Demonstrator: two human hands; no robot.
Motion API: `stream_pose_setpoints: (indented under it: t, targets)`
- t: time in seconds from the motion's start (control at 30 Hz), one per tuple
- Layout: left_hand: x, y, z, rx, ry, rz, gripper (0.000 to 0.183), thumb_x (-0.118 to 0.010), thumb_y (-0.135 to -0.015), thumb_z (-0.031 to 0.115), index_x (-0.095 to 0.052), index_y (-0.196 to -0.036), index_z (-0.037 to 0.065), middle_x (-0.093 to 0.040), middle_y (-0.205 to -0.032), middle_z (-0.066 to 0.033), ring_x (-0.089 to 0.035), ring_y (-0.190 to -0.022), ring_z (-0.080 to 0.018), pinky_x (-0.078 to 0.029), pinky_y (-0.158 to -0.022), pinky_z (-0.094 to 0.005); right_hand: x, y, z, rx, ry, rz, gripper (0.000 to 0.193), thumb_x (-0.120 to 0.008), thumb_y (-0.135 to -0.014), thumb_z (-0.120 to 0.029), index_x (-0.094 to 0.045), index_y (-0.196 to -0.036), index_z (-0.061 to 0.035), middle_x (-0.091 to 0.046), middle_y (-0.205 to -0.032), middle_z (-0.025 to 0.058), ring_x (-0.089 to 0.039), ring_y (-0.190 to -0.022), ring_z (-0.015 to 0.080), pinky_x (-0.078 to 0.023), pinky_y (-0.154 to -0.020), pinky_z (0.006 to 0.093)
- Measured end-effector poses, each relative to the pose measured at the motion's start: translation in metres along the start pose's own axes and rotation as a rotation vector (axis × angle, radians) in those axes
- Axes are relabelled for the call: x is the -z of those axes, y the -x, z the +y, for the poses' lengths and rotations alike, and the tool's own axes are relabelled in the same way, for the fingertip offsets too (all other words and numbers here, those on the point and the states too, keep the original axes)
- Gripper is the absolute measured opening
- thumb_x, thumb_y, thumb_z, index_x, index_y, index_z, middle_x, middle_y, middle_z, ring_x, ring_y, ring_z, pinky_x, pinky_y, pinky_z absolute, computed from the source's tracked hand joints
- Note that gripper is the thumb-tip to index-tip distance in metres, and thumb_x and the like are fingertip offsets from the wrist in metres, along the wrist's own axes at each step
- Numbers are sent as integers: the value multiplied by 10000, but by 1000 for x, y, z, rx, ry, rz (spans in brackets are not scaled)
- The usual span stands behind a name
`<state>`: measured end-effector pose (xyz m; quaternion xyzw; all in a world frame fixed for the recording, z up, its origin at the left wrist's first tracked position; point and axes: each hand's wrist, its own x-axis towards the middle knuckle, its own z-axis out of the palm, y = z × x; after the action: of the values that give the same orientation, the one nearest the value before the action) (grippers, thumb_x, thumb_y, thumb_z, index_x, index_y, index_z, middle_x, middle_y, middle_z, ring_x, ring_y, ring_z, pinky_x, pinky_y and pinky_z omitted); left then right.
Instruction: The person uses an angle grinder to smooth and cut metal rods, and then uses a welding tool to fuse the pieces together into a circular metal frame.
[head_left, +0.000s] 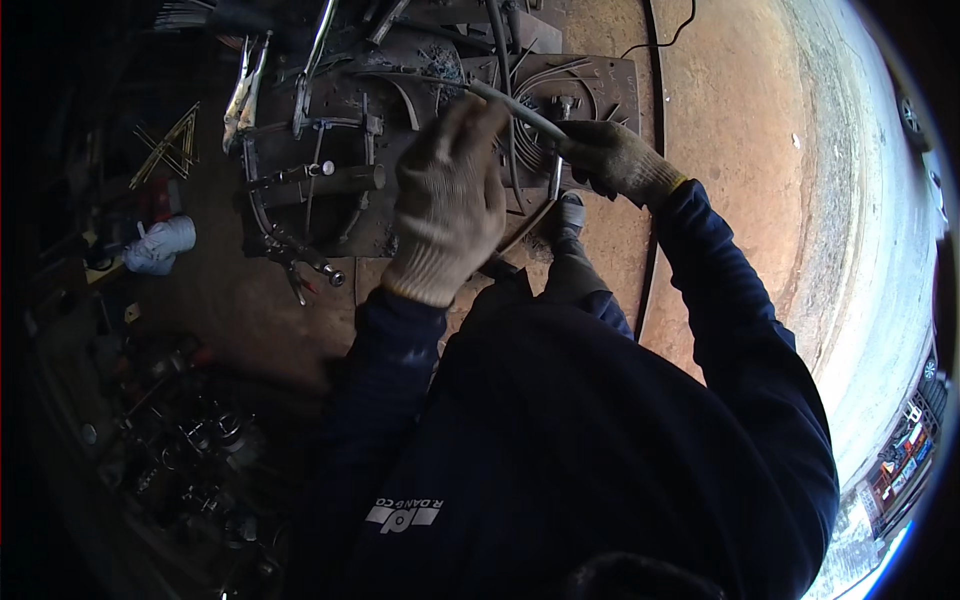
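Both my hands wear tan knitted work gloves. My right hand point(620, 162) is closed around the lower right end of a grey round bar point(535, 118), which slants up to the left over the metal bench. At the bar's upper left end, my left hand point(450, 190) is raised with its fingers bent beside it. Motion blurs these fingers, and I cannot tell whether they grip the bar. Under the bar lie a T-shaped metal tool point(556, 172) with a shiny shaft and a loose coil of thin rods point(590, 80) on a dark steel plate point(625, 95).
Left of my hands, a bench carries locking clamps point(240, 95), a frame of bent bars and a short steel pipe point(358, 180). Thin yellow rods point(165, 150) and a white cloth bundle point(160, 243) lie farther left. A dark cable point(665, 45) runs over the brown floor.
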<state>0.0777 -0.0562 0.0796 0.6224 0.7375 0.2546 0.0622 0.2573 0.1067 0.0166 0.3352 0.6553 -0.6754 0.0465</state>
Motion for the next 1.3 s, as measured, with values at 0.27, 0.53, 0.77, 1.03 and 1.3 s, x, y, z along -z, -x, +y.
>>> stream_pose_setpoints:
  t: [0.27, 0.53, 0.77, 1.03, 1.3]
  targets:
    - [179, -50, -30, -613, -256, -42, 276, -563, -940, -10, -677, -1184, 52, -699, -1135, -70, -695, -1036, -234, -604, -883, -346, -55, 11, 11, -39, -139, 60, 448, -591, -1002, -283, -575, -1335, 17, -627, -831, 46, -620, -758, 101, -513, -649, 278]
    - [124, -125, -117, -545, -385, -637, 354, -628, -906, 112, -649, -1259, 125, -673, -1215, -46, -613, -1183, -244, -497, -1047, -371, -114, 23, 12, -136, -261, 241, 488, -606, -1003, -313, -564, -1386, -13, -645, -858, 33, -617, -750, 99, -513, -657, 277]
    - [54, -133, -132, -677, -534, -878, 466, -701, -846, 153, -625, -1305, 159, -635, -1254, -39, -583, -1223, -262, -479, -1073, -402, -140, 33, -2, -190, -286, 335, 475, -620, -1002, -304, -569, -1386, -29, -619, -828, 2, -597, -698, 82, -510, -617, 275]
    - [30, -134, -127, -784, -730, -979, 384, -739, -844, 228, -658, -1214, 165, -664, -1148, -51, -659, -1103, -280, -555, -937, -420, -180, 33, -1, -184, -352, 421, 486, -612, -1004, -308, -554, -1402, -35, -646, -825, 17, -582, -669, 65, -485, -564, 251]
    - [21, -136, -127, -867, -794, -987, 284, -734, -839, 211, -687, -1114, 160, -688, -1072, -70, -697, -1009, -282, -584, -857, -404, -172, 34, -13, -180, -255, 400, 500, -585, -1021, -310, -522, -1425, -22, -654, -864, 6, -542, -644, 40, -455, -549, 223]
